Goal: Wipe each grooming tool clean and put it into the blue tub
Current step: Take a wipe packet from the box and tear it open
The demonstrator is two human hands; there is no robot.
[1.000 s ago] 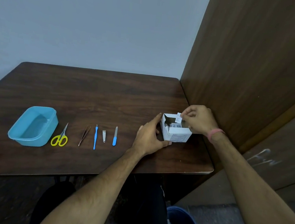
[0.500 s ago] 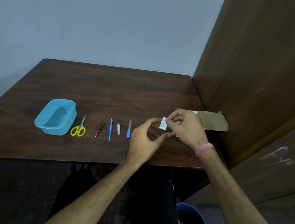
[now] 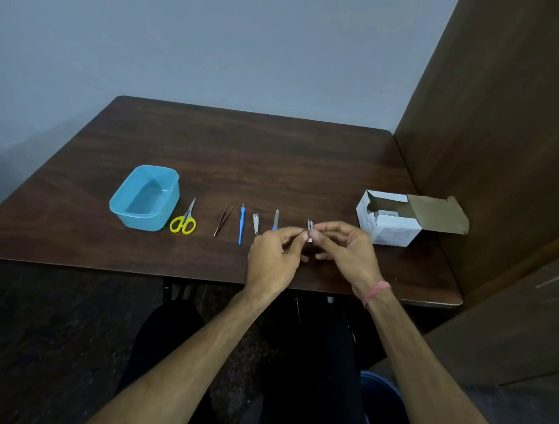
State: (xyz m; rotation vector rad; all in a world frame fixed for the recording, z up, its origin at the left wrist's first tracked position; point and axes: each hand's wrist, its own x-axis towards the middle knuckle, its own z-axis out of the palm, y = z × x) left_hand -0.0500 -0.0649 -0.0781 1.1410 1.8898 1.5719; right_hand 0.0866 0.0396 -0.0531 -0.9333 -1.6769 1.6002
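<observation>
Hands meet at centre frame: left hand and right hand both pinch a small white packet over the bench. Left of them lie file, clipper, blue tool, tweezers, yellow scissors — then the blue tub. An open box sits right.
</observation>
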